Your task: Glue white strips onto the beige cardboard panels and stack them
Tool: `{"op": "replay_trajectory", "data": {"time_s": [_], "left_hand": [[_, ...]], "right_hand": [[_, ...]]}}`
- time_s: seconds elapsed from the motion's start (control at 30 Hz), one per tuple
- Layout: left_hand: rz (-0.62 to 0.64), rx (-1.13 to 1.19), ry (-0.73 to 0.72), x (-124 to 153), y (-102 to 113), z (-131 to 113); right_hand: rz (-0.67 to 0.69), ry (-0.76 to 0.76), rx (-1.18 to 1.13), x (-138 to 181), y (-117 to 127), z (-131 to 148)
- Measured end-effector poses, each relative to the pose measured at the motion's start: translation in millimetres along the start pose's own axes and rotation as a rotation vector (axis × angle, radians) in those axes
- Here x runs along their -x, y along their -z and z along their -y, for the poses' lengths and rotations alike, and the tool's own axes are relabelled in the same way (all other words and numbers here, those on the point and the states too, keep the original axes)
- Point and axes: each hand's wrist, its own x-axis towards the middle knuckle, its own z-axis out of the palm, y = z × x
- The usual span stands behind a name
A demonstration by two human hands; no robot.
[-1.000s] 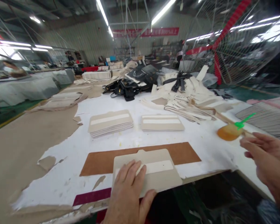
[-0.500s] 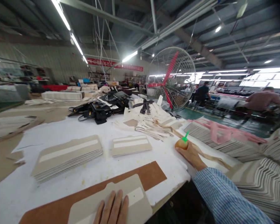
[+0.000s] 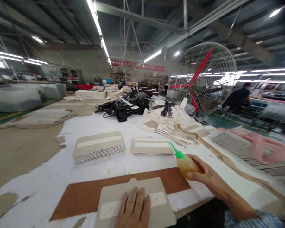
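My left hand (image 3: 133, 210) lies flat with fingers together on a beige tabbed card piece (image 3: 114, 198) that has a white strip across it. That piece rests on a brown board (image 3: 85, 196) at the near edge of the white-covered table (image 3: 61, 158). My right hand (image 3: 204, 177) is wrapped round a small amber glue bottle (image 3: 186, 165) with a green nozzle, lifted off the table and tilted, with the nozzle up and to the left, just right of the brown board.
Two stacks of similar beige pieces (image 3: 98, 146) (image 3: 152, 145) lie further back. Beyond them are loose cream pieces (image 3: 175, 126) and black bags (image 3: 123, 107). A grey stack with pink strips (image 3: 251, 147) lies at right. A large fan (image 3: 204, 79) stands behind; a person (image 3: 238, 95) works there.
My right hand reached out to the glue bottle, took hold of it and brought it back toward the brown board. The left hand stayed on the beige piece while the view swung.
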Motion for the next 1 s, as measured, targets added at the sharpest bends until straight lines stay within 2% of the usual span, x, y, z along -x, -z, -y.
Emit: {"op": "replay_trajectory", "data": {"time_s": [0.1,0.17,0.27,0.37,0.5,0.7,0.83,1.0], "left_hand": [[0.053,0.024,-0.104,-4,10,6],[0.142,0.092,-0.158,-10,26,8],[0.32,0.271,-0.041,-22,55,5],[0.415,0.413,0.062,-31,75,0],[0.453,0.493,0.107,-35,86,-2],[0.446,0.523,0.128,-37,94,-2],[0.443,0.523,0.122,-38,97,-2],[0.447,0.515,0.09,-37,97,0]], "right_hand": [[-0.009,-0.027,-0.147,8,-26,8],[0.005,-0.081,-0.324,13,-43,16],[0.06,-0.205,-0.532,17,-65,32],[0.11,-0.274,-0.545,12,-84,44],[0.154,-0.239,-0.355,1,-111,54],[0.238,0.077,0.184,-10,-147,85],[0.3,0.164,0.316,-13,-160,96],[0.331,0.212,0.385,-18,-170,94]]}}
